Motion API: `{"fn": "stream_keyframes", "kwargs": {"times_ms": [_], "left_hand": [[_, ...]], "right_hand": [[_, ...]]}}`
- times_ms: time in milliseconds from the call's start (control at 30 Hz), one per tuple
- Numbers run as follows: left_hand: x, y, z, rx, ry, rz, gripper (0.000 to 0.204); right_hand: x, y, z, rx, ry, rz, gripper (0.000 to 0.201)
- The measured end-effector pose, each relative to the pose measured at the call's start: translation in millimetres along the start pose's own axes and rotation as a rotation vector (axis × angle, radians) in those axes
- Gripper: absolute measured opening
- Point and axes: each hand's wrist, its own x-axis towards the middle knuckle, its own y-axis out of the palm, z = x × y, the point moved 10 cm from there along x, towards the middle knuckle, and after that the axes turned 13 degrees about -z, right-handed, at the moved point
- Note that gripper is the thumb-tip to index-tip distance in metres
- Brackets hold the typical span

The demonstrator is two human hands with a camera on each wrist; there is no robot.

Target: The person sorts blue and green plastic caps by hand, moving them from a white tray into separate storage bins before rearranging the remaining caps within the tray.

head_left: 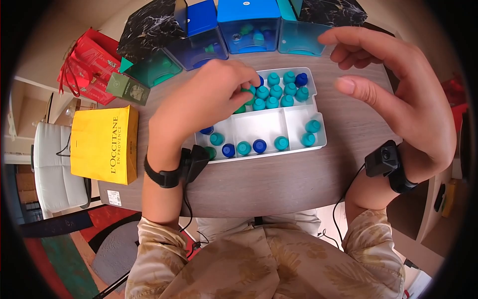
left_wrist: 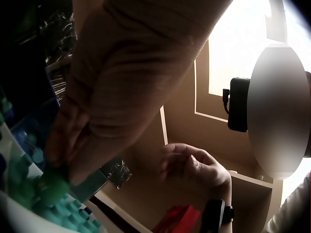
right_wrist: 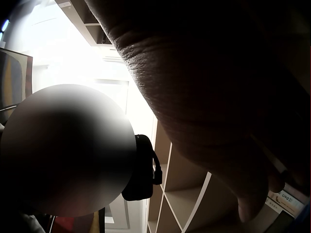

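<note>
My left hand (head_left: 196,97) reaches over the back left of a white divided tray (head_left: 259,124). In the left wrist view, its thumb and fingertips pinch a small green bottle (left_wrist: 54,185), low over the others. Teal bottles (head_left: 272,102) crowd the tray's back section, with a dark blue bottle (head_left: 301,79) at its right corner. Along the front section stand teal bottles (head_left: 244,148) and blue bottles (head_left: 259,145), spaced apart. Part of the back left is hidden under my left hand. My right hand (head_left: 398,89) hovers right of the tray, fingers loosely bent, holding nothing.
Behind the tray stand blue and teal boxes with see-through drawers (head_left: 249,37), some with bottles inside. At the left are a yellow paper bag (head_left: 102,144), a red bag (head_left: 92,65) and a small green box (head_left: 128,88). The table's front edge meets my lap.
</note>
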Motion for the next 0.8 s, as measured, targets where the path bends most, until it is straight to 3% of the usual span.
{"fn": "stream_keyframes", "kwargs": {"times_ms": [267, 367, 567, 667, 800], "left_hand": [[-1.3, 7.9, 4.5, 0.025, -0.016, 0.045, 0.027], [-2.5, 22.7, 8.3, 0.008, 0.062, 0.043, 0.029], [2.5, 1.9, -0.2, 0.042, 0.006, -0.039, 0.028], [0.6, 10.3, 6.8, 0.073, -0.07, 0.046, 0.026], [0.6, 12.4, 2.0, 0.095, -0.007, 0.06, 0.023]], "right_hand": [[-0.5, -1.1, -0.7, 0.004, 0.001, -0.003, 0.045], [-0.8, -0.7, -0.2, -0.004, 0.0, -0.004, 0.045], [-3.2, -3.9, -0.9, -0.023, -0.009, -0.02, 0.046], [-2.8, -3.2, -0.5, -0.008, 0.006, -0.001, 0.046], [-2.9, -3.4, 0.6, -0.026, -0.009, -0.006, 0.046]]}}
